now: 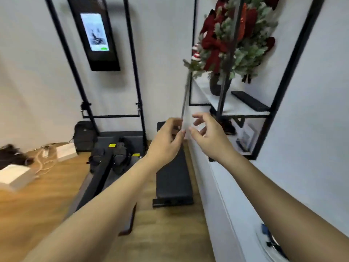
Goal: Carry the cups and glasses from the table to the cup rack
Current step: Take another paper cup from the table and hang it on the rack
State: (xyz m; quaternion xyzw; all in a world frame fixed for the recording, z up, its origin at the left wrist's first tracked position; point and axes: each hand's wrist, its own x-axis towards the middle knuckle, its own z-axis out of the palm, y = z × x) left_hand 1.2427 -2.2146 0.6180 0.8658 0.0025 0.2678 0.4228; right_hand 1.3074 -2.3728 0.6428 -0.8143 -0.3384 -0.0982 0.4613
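Glass (186, 124), unconfirmed: only a pale, blurred shape shows between the two hands, held out in the air in front of the black-framed shelf (243, 108), above the wooden floor (170, 233). The left hand (167, 138) has its fingers curled at the shape's left edge; I cannot tell whether it grips. The right hand (206, 134) is just to the right, fingers spread and loosely bent, not clearly touching. A potted plant with red bows (226, 44) stands on the shelf. A black padded bench (172, 178) lies below the hands.

Frame contents: two hands, left (167, 138) and right (207, 136); two white boxes (14, 176) (66, 150); one wall screen (94, 33); one backpack (84, 136).
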